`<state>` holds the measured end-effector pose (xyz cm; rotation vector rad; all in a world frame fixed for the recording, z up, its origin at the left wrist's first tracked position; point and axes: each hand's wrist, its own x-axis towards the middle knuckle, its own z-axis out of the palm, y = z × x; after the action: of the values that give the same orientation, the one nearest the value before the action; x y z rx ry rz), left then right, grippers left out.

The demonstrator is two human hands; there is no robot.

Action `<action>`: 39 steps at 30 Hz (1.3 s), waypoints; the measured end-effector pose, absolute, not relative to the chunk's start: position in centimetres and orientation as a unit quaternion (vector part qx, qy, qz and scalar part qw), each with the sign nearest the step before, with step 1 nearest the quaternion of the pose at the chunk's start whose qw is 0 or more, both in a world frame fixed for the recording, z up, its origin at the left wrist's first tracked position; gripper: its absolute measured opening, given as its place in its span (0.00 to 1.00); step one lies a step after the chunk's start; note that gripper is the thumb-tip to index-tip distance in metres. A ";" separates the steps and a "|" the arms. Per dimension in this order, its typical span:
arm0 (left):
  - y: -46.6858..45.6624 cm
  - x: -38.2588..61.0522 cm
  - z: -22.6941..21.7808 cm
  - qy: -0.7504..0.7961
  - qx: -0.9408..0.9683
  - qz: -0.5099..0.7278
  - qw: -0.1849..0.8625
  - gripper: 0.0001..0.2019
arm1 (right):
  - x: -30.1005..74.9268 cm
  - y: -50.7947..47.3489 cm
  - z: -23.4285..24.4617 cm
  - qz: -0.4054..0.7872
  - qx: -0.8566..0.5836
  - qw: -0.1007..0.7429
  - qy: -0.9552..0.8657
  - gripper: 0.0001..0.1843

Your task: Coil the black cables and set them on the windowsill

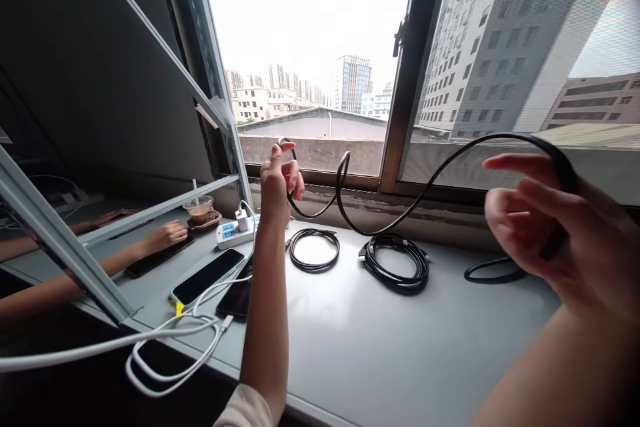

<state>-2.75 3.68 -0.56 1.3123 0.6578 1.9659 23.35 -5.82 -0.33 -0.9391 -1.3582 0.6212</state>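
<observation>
A black cable [387, 227] hangs in the air between my two hands, twisted into a loop near its middle. My left hand [279, 180] is raised before the window, its fingers curled around one end of the cable. At the right, close to the camera, my right hand [555, 233] has bent fingers, and the cable arches over it and passes into its grip. The palm side hides part of the cable. On the grey table [345, 353] below lie a thin coiled black cable [314, 269] and a thicker coiled black cable [400, 287].
Near the right hand, a black cable loop [493, 279] rests on the table. At the left are phones [207, 277], a white cable [165, 333], a power strip [233, 235] and a drink cup [201, 212]. Another person's hand [165, 235] lies beyond a metal frame [60, 240].
</observation>
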 end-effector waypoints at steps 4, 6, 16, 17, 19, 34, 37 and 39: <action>2.8 -3.2 0.0 0.233 0.492 0.774 0.324 0.12 | 22.5 -5.3 -0.2 0.279 -0.422 0.635 -0.584 0.14; 2.4 -3.5 0.2 0.208 0.502 0.762 0.352 0.10 | 22.5 -5.1 -0.2 0.259 -0.427 0.644 -0.579 0.14; 1.1 -1.2 0.5 0.169 0.592 0.626 0.479 0.09 | 20.3 -4.9 -0.6 0.187 -0.484 0.582 -0.626 0.21; 1.2 -0.9 0.4 0.166 0.605 0.613 0.480 0.09 | 19.9 -5.1 -0.6 0.169 -0.494 0.578 -0.627 0.21; 1.6 -0.6 0.2 0.175 0.622 0.604 0.466 0.11 | 19.2 -5.5 -0.5 0.161 -0.484 0.575 -0.640 0.22; -1.6 3.1 -0.3 0.165 0.634 0.714 0.246 0.22 | 15.2 -5.0 -0.9 0.200 -0.512 0.491 -0.676 0.34; -1.9 3.7 -0.8 0.171 0.662 0.696 0.220 0.22 | 15.1 -3.7 -0.9 0.222 -0.474 0.527 -0.669 0.41; -1.7 3.7 -0.9 0.172 0.674 0.688 0.206 0.22 | 15.2 -2.8 -1.0 0.187 -0.464 0.566 -0.655 0.37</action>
<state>3.71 -1.70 -0.93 1.8790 0.4782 1.9183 15.16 -2.82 -1.03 -1.0911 -1.5400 0.4404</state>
